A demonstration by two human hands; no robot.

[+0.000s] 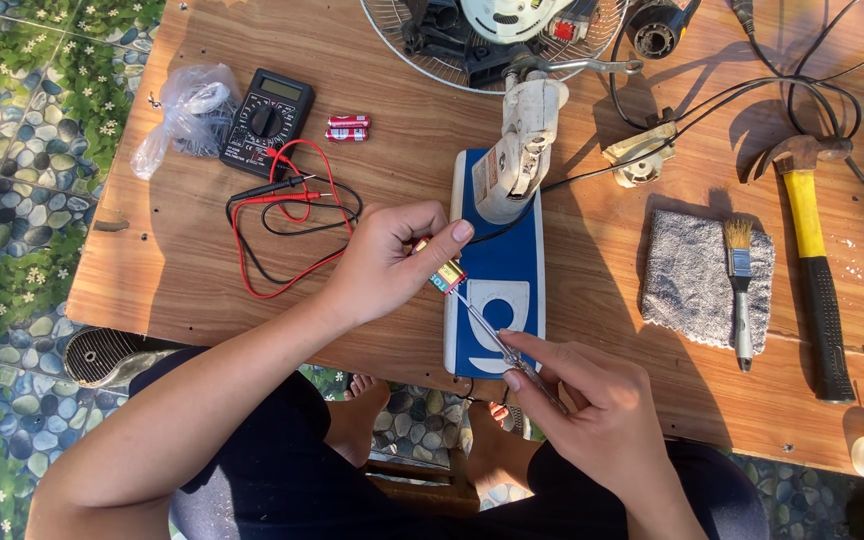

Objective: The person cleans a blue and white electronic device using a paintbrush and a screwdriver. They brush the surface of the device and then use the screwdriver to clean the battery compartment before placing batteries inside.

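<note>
The wooden counter carries a blue-and-white fan base just beyond both hands. The left hand pinches a small battery over that base. The right hand grips a screwdriver, its tip touching the battery.

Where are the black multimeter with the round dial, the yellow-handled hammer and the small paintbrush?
Black multimeter with the round dial [267, 122], head view, on its dial.
Yellow-handled hammer [804, 212], head view, on the yellow shaft.
Small paintbrush on the grey cloth [740, 262], head view, on its metal ferrule.
</note>
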